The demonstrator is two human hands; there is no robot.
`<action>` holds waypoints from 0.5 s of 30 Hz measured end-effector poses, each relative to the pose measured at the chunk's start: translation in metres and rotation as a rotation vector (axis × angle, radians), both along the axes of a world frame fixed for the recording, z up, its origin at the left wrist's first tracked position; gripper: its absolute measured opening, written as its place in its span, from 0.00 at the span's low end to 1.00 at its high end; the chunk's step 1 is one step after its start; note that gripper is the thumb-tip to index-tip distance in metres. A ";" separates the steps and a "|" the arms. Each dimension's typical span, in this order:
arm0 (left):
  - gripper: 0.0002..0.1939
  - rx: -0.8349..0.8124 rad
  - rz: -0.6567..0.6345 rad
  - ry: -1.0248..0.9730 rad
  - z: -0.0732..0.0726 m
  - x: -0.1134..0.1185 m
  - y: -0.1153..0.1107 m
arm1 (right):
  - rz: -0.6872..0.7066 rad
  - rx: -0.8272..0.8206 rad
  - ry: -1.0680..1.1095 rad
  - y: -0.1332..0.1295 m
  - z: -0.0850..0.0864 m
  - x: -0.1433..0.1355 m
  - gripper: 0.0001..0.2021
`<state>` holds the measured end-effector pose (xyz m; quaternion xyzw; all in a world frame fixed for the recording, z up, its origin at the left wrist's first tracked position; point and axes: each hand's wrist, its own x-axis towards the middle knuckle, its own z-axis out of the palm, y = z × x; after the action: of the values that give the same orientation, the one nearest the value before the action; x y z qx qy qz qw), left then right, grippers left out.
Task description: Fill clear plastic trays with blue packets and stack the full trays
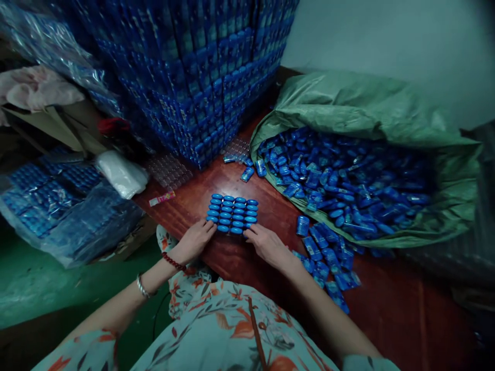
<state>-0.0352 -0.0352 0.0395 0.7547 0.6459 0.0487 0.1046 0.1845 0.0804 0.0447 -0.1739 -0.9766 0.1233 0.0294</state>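
Here's the counter, reddish-brown and glossy, carrying a neat block of blue pieces near its front edge! Behind rises a towering stack of blue packs, clear moulded trays at its foot; right, a green sack gapes (brimming, look), with loose blue packs strewn before it!

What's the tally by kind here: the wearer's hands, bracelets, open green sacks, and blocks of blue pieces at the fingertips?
Left hand and right hand: 2
Red beaded bracelet and silver bracelet: 2
Open green sack: 1
Block of blue pieces: 1
Total: 6
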 end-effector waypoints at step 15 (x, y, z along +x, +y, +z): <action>0.31 0.331 0.462 -0.221 -0.022 0.014 0.054 | -0.576 0.026 0.284 0.004 -0.023 -0.036 0.30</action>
<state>-0.0210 0.0187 0.0178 0.5849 0.7683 0.2574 0.0358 0.1486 0.0845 0.0220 -0.4239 -0.8748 0.1205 0.2015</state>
